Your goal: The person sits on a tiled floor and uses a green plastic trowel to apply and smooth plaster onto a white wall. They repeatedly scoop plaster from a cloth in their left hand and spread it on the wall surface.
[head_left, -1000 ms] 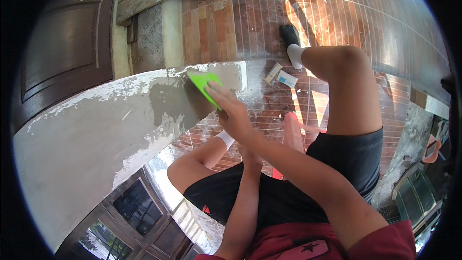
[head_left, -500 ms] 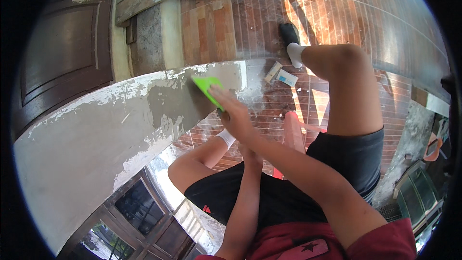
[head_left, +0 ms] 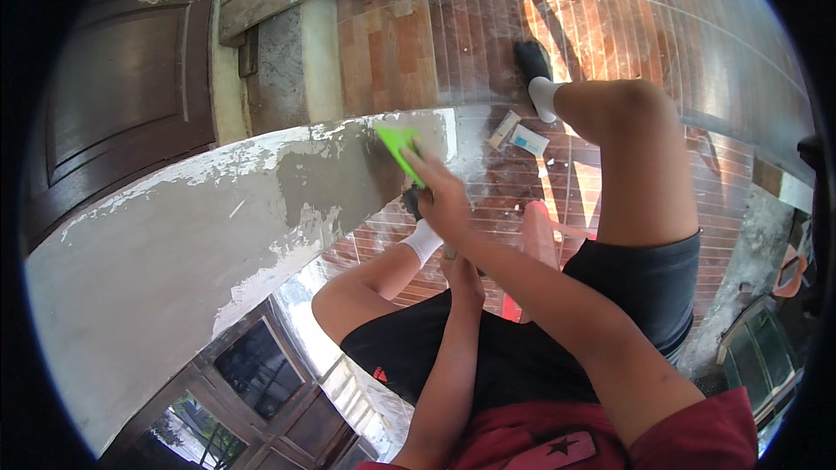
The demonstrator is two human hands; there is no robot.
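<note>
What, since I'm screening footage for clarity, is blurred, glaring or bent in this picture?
Head view: the flat, bright-green scraper in the bare right hand looks motion-blurred; head view: sunlight glares in pale strips on the glossy red-brown floor; head view: fisheye distortion seems to bow the long grey plastered wall.

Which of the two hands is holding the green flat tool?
The right hand, higher in the picture, with the green flat tool at its fingers. The left hand is lower, apart from that tool.
</note>
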